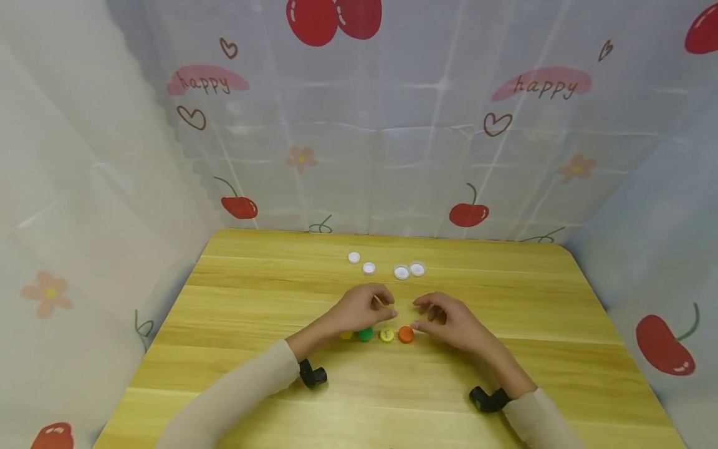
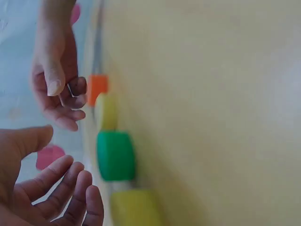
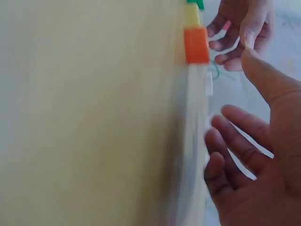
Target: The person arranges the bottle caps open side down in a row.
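Four small round caps stand in a row across the table: a yellow one (image 1: 346, 335) at the left, a green one (image 1: 366, 335), another yellow one (image 1: 387, 335) and an orange one (image 1: 406, 335). Above the left end of the row is my left hand (image 1: 364, 308), fingers loosely bent and nothing held; it partly covers the first yellow cap. My right hand (image 1: 451, 321) hovers just right of the orange cap, its thumb near that cap and its grasp empty. Both hands face each other with a gap between, as the left wrist view also shows.
Farther back on the wooden table (image 1: 269, 274) lie two white discs (image 1: 354, 257) at the left and two clear-rimmed white discs (image 1: 401, 272) at the right. A printed curtain (image 1: 370, 174) hangs behind and along both sides. Each wrist wears a black camera (image 1: 313, 375).
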Action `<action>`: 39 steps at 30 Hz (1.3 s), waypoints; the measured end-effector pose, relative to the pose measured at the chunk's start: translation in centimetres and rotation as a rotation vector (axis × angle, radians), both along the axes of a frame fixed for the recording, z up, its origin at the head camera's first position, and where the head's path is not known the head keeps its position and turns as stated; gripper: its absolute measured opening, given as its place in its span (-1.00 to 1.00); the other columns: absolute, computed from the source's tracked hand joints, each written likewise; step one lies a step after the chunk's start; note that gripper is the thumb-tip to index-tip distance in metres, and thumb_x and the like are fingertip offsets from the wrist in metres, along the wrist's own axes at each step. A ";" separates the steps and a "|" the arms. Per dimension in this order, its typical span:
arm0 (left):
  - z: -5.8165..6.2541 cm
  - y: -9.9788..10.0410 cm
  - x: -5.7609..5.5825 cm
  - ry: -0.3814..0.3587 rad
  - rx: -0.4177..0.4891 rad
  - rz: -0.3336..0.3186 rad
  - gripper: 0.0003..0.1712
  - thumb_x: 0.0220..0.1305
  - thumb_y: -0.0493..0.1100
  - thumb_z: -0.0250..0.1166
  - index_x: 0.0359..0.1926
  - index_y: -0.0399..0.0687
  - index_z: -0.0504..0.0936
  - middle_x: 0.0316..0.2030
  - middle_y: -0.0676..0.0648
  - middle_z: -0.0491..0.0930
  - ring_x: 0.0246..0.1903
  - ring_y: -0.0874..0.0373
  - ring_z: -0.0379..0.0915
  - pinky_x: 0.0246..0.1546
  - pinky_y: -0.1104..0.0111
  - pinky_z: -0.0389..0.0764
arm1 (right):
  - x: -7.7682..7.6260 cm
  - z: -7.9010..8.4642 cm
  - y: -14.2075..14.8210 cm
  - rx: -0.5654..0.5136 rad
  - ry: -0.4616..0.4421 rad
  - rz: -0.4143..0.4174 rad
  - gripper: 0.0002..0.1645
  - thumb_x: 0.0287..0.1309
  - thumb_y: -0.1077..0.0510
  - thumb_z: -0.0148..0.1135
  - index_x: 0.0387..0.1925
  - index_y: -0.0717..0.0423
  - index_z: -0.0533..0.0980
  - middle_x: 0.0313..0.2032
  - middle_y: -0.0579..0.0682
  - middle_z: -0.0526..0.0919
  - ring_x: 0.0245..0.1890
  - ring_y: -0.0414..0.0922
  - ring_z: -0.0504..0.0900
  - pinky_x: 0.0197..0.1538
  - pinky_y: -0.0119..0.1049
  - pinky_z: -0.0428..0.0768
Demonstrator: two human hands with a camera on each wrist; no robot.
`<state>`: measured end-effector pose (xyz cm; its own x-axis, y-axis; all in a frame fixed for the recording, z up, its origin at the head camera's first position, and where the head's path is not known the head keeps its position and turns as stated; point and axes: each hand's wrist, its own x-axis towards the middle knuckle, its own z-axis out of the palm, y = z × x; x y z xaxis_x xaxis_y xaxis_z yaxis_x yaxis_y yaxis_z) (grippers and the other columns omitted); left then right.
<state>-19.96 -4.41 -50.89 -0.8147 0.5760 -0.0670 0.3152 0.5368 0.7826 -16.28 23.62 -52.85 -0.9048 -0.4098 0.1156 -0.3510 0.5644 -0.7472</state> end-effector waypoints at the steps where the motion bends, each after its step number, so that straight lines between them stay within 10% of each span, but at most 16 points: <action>1: 0.1 0.0 -0.6 -0.021 0.026 0.019 -0.62 0.48 0.15 0.39 0.12 0.05 0.73 -0.01 0.07 0.73 -0.11 0.24 0.68 -0.08 0.34 0.73 | -0.6 0.0 0.1 0.005 0.023 -0.027 -0.45 0.25 -0.09 0.58 0.18 0.04 0.68 0.01 -0.01 0.75 -0.11 -0.06 0.64 -0.07 -0.29 0.62; 7: 0.8 1.4 -4.6 -0.048 0.096 0.117 -0.59 0.49 -0.02 0.41 0.23 -0.10 0.70 -0.06 -0.06 0.73 -0.17 0.09 0.69 -0.18 0.28 0.72 | -5.0 -0.4 0.3 -0.011 0.081 -0.140 -0.37 0.21 -0.03 0.63 0.25 0.06 0.66 0.29 0.11 0.60 0.32 0.15 0.48 0.35 0.16 0.42; 14: -0.2 3.4 -7.6 0.038 -0.096 0.171 -0.44 0.36 -0.09 0.51 0.32 -0.11 0.66 -0.14 -0.05 0.79 -0.27 0.20 0.67 -0.22 0.38 0.66 | -8.4 -0.8 -0.5 0.028 -0.011 -0.165 -0.19 0.21 -0.11 0.62 0.43 -0.02 0.55 0.57 0.24 0.29 0.57 0.38 0.15 0.50 0.55 0.03; 28: 0.1 5.0 -8.2 0.123 -0.265 0.177 -0.60 0.37 -0.09 0.52 0.19 0.01 0.75 -0.35 0.02 0.71 -0.45 0.22 0.52 -0.44 0.42 0.47 | -9.9 -1.4 -1.9 0.090 0.019 -0.198 -0.53 0.26 -0.02 0.58 0.15 0.01 0.73 0.43 0.28 0.43 0.44 0.42 0.21 0.34 0.40 0.07; 39: -0.1 4.5 -7.9 0.164 -0.210 0.131 -0.62 0.40 -0.09 0.49 0.19 -0.01 0.75 -0.35 0.03 0.74 -0.45 0.23 0.53 -0.42 0.44 0.49 | -9.5 -1.1 -1.6 0.022 0.043 -0.179 -0.55 0.21 0.03 0.63 0.10 0.04 0.75 0.41 0.29 0.47 0.45 0.39 0.21 0.45 0.47 -0.02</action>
<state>-27.87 0.12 -51.02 -0.8908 0.4531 -0.0348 0.3461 0.7260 0.5943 -25.79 22.05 -53.98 -0.9580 -0.2456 0.1481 -0.2746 0.6368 -0.7204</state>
